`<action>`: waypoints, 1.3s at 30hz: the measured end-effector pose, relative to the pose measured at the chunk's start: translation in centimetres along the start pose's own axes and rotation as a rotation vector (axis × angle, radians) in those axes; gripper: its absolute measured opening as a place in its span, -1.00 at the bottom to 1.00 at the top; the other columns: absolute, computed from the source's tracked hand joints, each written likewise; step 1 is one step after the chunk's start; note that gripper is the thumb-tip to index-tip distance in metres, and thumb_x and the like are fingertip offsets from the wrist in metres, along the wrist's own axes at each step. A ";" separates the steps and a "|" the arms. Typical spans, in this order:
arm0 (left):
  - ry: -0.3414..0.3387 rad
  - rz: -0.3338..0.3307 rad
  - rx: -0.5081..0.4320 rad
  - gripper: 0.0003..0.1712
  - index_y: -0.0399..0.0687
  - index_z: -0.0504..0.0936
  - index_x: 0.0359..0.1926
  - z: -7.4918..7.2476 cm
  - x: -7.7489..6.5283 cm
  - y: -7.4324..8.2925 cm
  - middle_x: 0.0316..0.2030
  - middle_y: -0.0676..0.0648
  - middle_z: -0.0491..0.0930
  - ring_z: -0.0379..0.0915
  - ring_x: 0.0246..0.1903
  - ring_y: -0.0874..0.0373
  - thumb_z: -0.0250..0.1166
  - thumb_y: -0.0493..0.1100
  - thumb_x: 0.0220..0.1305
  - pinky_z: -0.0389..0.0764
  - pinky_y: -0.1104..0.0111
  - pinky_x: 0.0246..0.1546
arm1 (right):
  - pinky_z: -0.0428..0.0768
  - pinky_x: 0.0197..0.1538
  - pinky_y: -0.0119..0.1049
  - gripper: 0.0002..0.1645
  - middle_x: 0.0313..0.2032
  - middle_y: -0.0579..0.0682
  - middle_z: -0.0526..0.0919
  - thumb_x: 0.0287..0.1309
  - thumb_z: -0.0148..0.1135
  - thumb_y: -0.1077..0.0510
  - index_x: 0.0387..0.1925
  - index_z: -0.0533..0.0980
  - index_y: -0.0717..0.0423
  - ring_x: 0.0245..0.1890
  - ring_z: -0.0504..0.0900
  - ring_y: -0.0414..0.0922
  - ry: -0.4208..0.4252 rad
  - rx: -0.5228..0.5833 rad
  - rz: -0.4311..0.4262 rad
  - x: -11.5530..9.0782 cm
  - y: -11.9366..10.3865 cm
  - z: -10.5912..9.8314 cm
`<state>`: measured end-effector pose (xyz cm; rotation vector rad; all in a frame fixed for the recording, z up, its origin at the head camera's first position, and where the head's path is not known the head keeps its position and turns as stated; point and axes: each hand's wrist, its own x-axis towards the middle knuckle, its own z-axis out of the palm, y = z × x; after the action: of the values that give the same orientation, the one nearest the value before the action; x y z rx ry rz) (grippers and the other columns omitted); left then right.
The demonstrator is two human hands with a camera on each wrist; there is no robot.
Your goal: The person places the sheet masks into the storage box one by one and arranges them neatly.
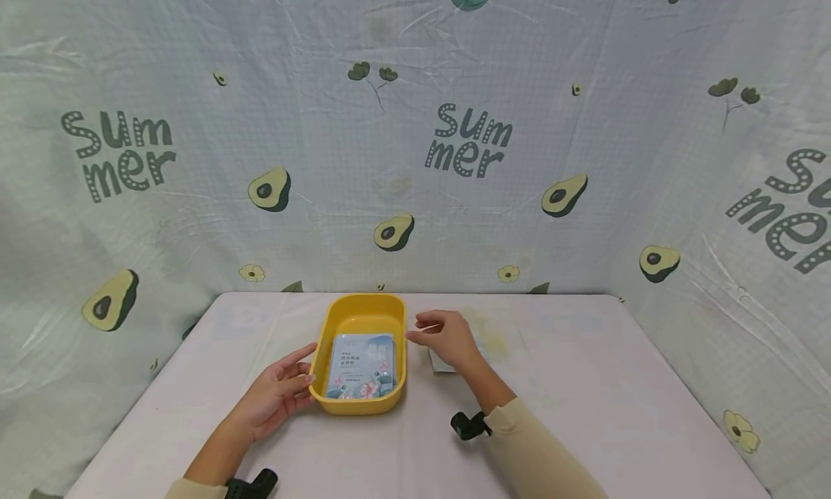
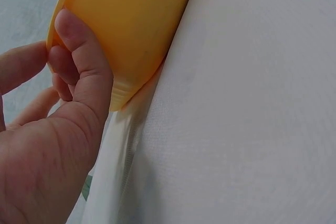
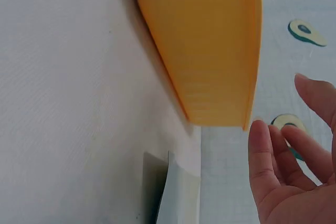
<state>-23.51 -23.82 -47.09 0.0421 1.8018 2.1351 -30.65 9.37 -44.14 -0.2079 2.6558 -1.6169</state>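
A yellow tray (image 1: 365, 306) with rounded corners stands on the table, and a light-blue printed packet (image 1: 361, 365) with pink flowers lies flat inside it. My left hand (image 1: 279, 394) pinches the tray's left rim; in the left wrist view, fingers (image 2: 79, 40) lie against the outer wall and the thumb side reaches the rim. At the other side, my right hand (image 1: 449, 337) is held with loosely bent fingers, fingertips right by the right rim. The right wrist view shows its thumb apart from the fingers (image 3: 260, 150). Nothing lies between them.
Partly hidden under my right hand, a flat pale packet (image 1: 441, 363) lies on the table to the right of the tray. The table (image 1: 584, 398) has a whitish cloth. Behind it and at both sides hangs a curtain (image 1: 311, 138) printed with avocados and lettering.
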 end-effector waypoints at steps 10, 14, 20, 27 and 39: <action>-0.002 -0.004 0.001 -0.10 -0.06 -0.09 0.65 -0.1 -0.1 -0.1 -0.03 0.01 0.43 0.59 -0.17 0.15 0.19 -0.28 0.48 0.72 0.37 -0.06 | 0.72 0.10 -0.21 -0.43 0.02 -0.05 0.74 0.12 0.53 -0.07 0.17 0.65 -0.04 0.01 0.69 -0.09 0.074 0.065 -0.016 0.0 1.9 -0.5; -0.004 -0.002 -0.001 -0.10 -0.06 -0.09 0.65 -0.1 -0.1 -0.1 -0.04 0.01 0.43 0.59 -0.17 0.16 0.19 -0.28 0.47 0.72 0.37 -0.06 | 0.72 0.08 -0.21 -0.46 0.03 0.01 0.74 0.12 0.53 -0.07 0.13 0.67 -0.03 0.00 0.69 -0.07 0.097 0.086 -0.054 -0.1 2.4 -1.0; 0.019 -0.015 0.004 -0.12 -0.04 -0.06 0.65 0.0 -0.1 -0.1 -0.03 0.00 0.44 0.59 -0.17 0.14 0.19 -0.29 0.47 0.72 0.37 -0.06 | 0.72 0.09 -0.20 -0.52 0.04 0.05 0.75 0.12 0.53 0.01 0.09 0.69 0.01 -0.02 0.71 -0.06 0.134 0.119 -0.091 0.1 2.9 -1.9; 0.023 -0.012 0.006 -0.11 -0.03 -0.05 0.65 0.1 -0.2 0.0 -0.02 -0.01 0.43 0.59 -0.18 0.15 0.20 -0.28 0.47 0.72 0.38 -0.06 | 0.71 0.11 -0.22 -0.50 0.05 0.08 0.75 0.11 0.54 0.00 0.07 0.69 0.07 0.01 0.72 -0.04 0.191 0.140 -0.131 0.6 4.1 -2.9; 0.016 -0.008 0.004 -0.10 -0.03 -0.06 0.65 0.1 -0.1 0.1 -0.02 -0.01 0.43 0.60 -0.16 0.14 0.21 -0.27 0.47 0.72 0.36 -0.04 | 0.59 0.30 -0.03 -0.45 0.18 0.21 0.66 0.15 0.51 0.01 0.14 0.65 0.14 0.20 0.63 0.08 0.156 0.150 -0.109 1.9 5.5 -5.2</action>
<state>-23.38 -23.72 -46.95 0.0181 1.8117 2.1325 -33.51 16.19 -46.56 -0.2360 2.6585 -1.9330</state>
